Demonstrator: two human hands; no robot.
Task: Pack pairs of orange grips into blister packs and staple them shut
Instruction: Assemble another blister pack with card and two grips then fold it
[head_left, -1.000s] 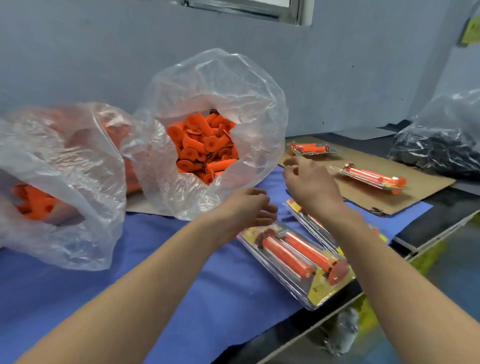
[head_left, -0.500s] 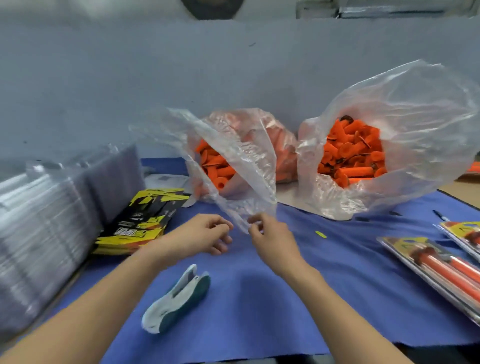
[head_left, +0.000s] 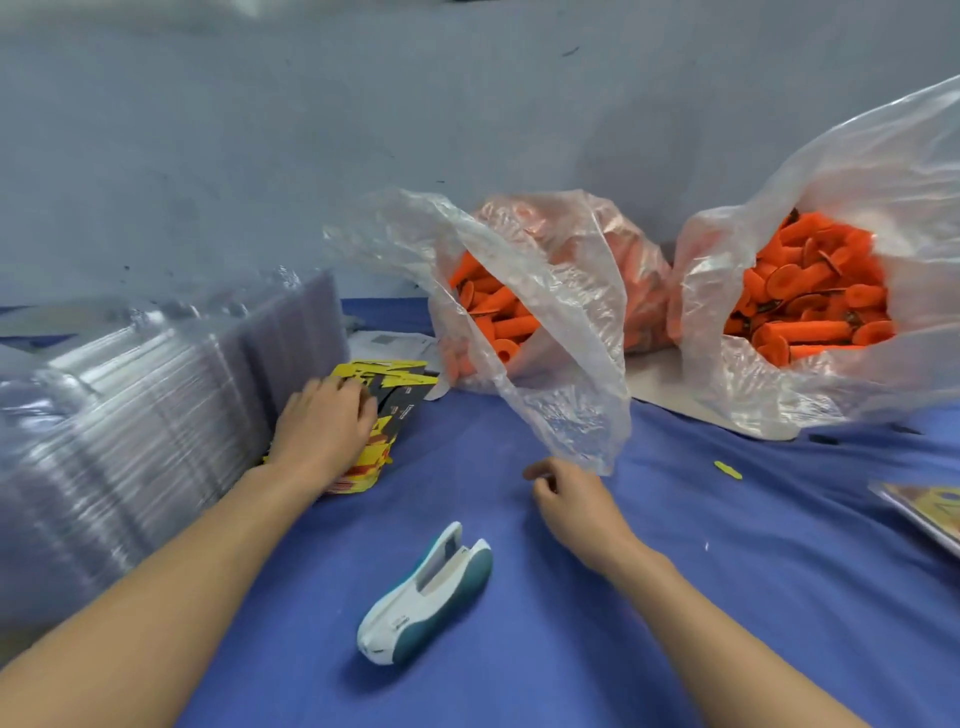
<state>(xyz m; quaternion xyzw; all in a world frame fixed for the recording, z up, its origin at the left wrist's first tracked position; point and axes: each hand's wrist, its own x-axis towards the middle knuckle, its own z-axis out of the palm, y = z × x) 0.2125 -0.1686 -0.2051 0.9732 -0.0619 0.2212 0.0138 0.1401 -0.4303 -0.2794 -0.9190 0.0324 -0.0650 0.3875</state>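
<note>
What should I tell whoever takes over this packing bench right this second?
Left-hand grip: rests on the yellow card stack; no pinch visible.
Right-hand grip: loosely curled and empty, just below the middle bag's loose edge.
Things: clear blister stack at far left. Orange grips fill the middle bag and the right bag. The stapler lies untouched on the blue cloth between the arms.
Done: a pack corner shows at the right edge, the rest cut off.
Left: no new pack started. Likely next: take a card and a blister, load two grips, close, staple.
</note>
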